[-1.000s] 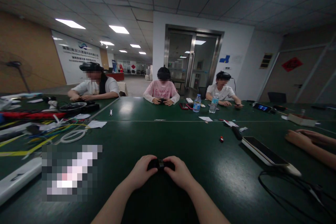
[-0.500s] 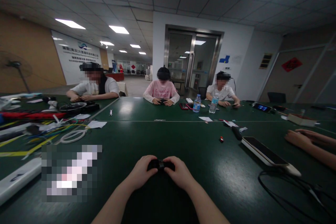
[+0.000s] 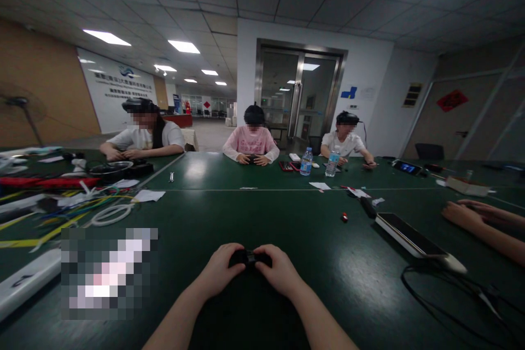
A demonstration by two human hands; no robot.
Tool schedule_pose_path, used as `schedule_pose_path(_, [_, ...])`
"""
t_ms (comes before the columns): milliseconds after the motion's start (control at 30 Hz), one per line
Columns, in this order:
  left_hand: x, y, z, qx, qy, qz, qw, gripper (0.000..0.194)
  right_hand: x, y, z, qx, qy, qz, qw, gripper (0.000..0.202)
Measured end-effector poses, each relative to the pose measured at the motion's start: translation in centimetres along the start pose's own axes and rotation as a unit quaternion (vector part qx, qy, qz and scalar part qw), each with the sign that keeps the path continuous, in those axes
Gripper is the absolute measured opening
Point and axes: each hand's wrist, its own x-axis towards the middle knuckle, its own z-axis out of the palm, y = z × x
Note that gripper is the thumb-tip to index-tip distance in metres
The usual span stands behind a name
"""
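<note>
A small black device point(image 3: 250, 257) with a greyish middle sits low in front of me, just over the green table point(image 3: 262, 219). My left hand point(image 3: 225, 267) is closed around its left end, thumb on the near side. The right end is held the same way by my right hand point(image 3: 278, 268). My fingers cover most of the device, so its exact kind cannot be made out.
Left lie cables point(image 3: 112, 213), a white bar point(image 3: 28, 284) and a blurred-out item point(image 3: 110, 273). A tablet-like device point(image 3: 410, 235) with black cable is at right, beside another person's hands point(image 3: 463, 216). Bottles point(image 3: 306, 163) stand farther back; three people point(image 3: 251, 139) sit opposite.
The view has shifted very slightly, so the surroundings sit a little farther left. My hands keep the same grip on the black device.
</note>
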Motion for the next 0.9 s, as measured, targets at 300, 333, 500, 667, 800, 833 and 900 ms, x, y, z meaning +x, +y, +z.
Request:
schedule_pose_path(300, [-0.06,-0.24,-0.03,-0.012,-0.006,-0.005,1.0,0.043,-0.14,-0.22,-0.15,0.011,-0.005,0.006,1.0,0.026])
schedule_pose_path(333, [-0.04,-0.36,0.02,-0.013,-0.007,-0.004,1.0,0.043,-0.13,-0.22,-0.13,0.012,-0.005,0.007,1.0,0.027])
schedule_pose_path(500, [0.07,-0.79,0.2,-0.015,-0.005,-0.007,1.0,0.044,-0.17,-0.3,-0.21,0.013,-0.009,0.017,1.0,0.028])
schedule_pose_path(667, [0.02,-0.64,0.12,-0.017,-0.01,-0.008,1.0,0.045,-0.15,-0.28,-0.21,0.012,-0.008,0.014,1.0,0.029])
schedule_pose_path(800, [0.06,-0.52,0.13,-0.009,-0.008,-0.003,1.0,0.045,0.07,0.03,0.05,0.007,0.003,-0.001,1.0,0.029])
schedule_pose_path(833, [0.09,-0.53,0.17,-0.007,-0.005,-0.001,1.0,0.045,0.13,0.13,0.12,0.004,0.005,-0.006,1.0,0.029])
schedule_pose_path(900, [0.16,-0.54,0.24,-0.006,0.001,0.001,1.0,0.044,0.23,0.28,0.23,0.0,0.007,-0.01,1.0,0.029])
